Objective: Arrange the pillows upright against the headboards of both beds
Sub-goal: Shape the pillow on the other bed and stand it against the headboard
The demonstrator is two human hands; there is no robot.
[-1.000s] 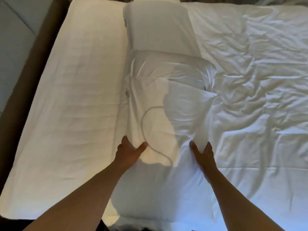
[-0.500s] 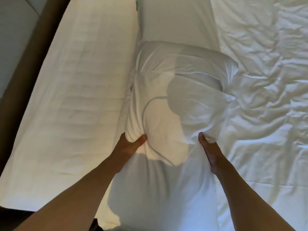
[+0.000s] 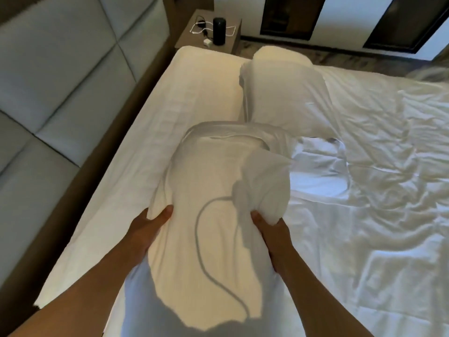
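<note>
A white pillow (image 3: 213, 215) is raised off the bed in front of me, its far end sagging over. My left hand (image 3: 148, 227) grips its left edge, and my right hand (image 3: 269, 232) grips its right edge. A second white pillow (image 3: 284, 91) lies flat on the bed beyond it. The grey padded headboard (image 3: 60, 69) runs along the left, beside a bare strip of white mattress (image 3: 170, 113).
A crumpled white sheet (image 3: 376, 178) covers the bed to the right. A wooden nightstand (image 3: 189, 37) at the far end carries a black cylinder (image 3: 219, 31) and a charger with cables. Dark floor and wall panels lie behind.
Both hands have closed on the pillow's sides and lifted it off the bed toward me. My view has tilted up, bringing the headboard and nightstand into sight.
</note>
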